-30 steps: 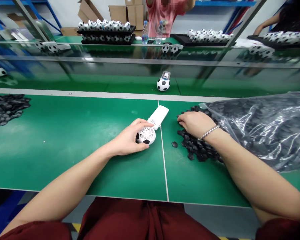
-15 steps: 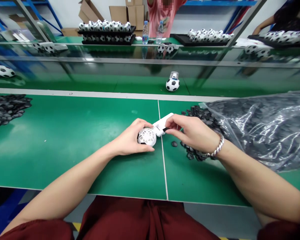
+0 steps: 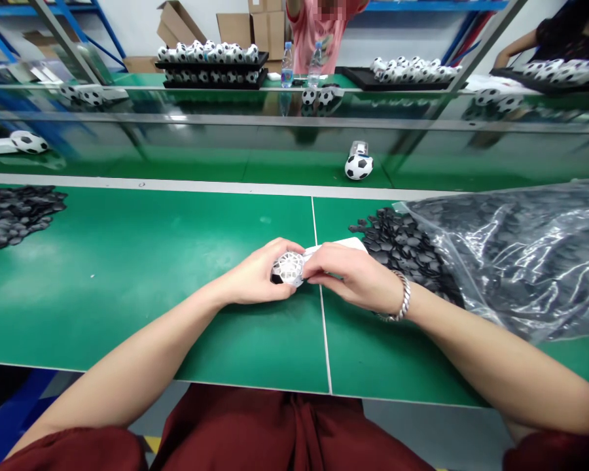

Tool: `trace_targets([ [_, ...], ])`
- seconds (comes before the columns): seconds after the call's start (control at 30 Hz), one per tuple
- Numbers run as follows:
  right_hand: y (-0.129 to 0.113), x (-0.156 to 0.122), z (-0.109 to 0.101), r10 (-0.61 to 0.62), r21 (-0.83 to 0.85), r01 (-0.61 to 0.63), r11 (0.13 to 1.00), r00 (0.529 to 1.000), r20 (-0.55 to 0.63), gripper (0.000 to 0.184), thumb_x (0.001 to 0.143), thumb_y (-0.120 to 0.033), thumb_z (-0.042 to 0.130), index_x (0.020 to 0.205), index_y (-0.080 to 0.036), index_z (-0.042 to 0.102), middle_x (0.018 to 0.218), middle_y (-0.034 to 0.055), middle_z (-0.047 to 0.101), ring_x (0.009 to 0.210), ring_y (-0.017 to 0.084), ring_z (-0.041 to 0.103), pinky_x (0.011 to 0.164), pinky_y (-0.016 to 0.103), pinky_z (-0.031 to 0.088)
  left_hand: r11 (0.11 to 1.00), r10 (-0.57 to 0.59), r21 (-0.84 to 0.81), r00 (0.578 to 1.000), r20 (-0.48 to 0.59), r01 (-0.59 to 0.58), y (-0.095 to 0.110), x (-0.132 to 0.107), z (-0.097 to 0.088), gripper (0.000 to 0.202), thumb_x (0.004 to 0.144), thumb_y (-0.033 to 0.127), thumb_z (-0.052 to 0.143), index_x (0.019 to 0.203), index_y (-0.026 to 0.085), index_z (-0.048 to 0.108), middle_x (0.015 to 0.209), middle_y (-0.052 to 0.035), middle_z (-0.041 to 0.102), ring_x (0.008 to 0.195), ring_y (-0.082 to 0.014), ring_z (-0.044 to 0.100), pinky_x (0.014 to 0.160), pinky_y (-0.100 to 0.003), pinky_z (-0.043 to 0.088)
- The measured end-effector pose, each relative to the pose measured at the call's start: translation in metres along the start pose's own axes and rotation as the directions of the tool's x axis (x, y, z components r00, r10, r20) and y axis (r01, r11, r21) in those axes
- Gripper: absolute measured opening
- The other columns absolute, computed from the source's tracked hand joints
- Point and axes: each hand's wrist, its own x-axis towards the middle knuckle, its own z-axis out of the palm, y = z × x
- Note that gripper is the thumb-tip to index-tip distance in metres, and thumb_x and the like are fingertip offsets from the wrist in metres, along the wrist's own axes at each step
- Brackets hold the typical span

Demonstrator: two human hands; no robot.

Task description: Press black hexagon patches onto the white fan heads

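Observation:
My left hand (image 3: 259,275) is wrapped round a white openwork football-shaped shell (image 3: 289,267), thumb on the near side and fingers on the far side. A black patch shows at the shell's lower left. From the shell, a white handle (image 3: 351,244) stretches right, partly covered by my right hand (image 3: 346,271). The pinched fingertips of that hand touch the shell's right edge. The small black piece they held a moment ago is mostly hidden now. Just beyond the right hand lies a heap of black pieces (image 3: 397,239).
A clear plastic bag (image 3: 530,255) of black pieces lies at the right, and another black heap (image 3: 17,216) at the far left. Football-shaped units, one marked by its ball (image 3: 358,167), lie on the belt (image 3: 201,154) ahead. Trays (image 3: 211,84), bottles and people are beyond.
My right hand has moved left from over the handle to the shell, carrying a black piece. The handle has swung toward the right. Beyond, the nearest football unit has shifted right.

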Motion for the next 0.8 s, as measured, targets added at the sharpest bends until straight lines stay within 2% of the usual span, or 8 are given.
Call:
trace_targets([
  [0.3,-0.001,-0.001,0.012,0.052,-0.045,-0.055,0.997,0.997,-0.063,0.002,0.081,-0.015,0.054,0.079,-0.016,0.052,0.073,0.0032,0.060,0.068,0.013,0.052,0.062,0.025,0.043,1.000,0.014,-0.017,0.999,-0.036,-0.015,0.001,0.002,0.004,0.047,0.069,0.031,0.064,0.111,0.020,0.046,0.111,-0.0051,0.050,0.103,-0.0206,0.048,0.091,-0.034,0.039],
  [0.53,-0.001,-0.001,0.014,0.089,-0.038,-0.091,0.995,0.994,-0.070,0.003,0.081,-0.018,0.054,0.079,-0.017,0.051,0.071,0.0022,0.059,0.067,0.013,0.051,0.062,0.026,0.042,1.000,0.027,-0.004,0.997,-0.068,-0.027,0.002,0.002,0.007,0.043,0.069,0.025,0.061,0.109,0.019,0.047,0.108,-0.0048,0.051,0.102,-0.0198,0.049,0.091,-0.034,0.039],
  [0.8,0.002,0.000,0.016,0.074,-0.028,-0.076,0.997,0.994,-0.085,0.004,0.081,-0.018,0.054,0.078,-0.017,0.051,0.070,0.0022,0.058,0.065,0.013,0.050,0.061,0.026,0.042,1.000,0.026,0.003,0.997,-0.072,-0.026,0.003,0.002,0.008,0.044,0.069,0.024,0.060,0.110,0.020,0.046,0.109,-0.0047,0.051,0.103,-0.0196,0.049,0.091,-0.033,0.039],
])
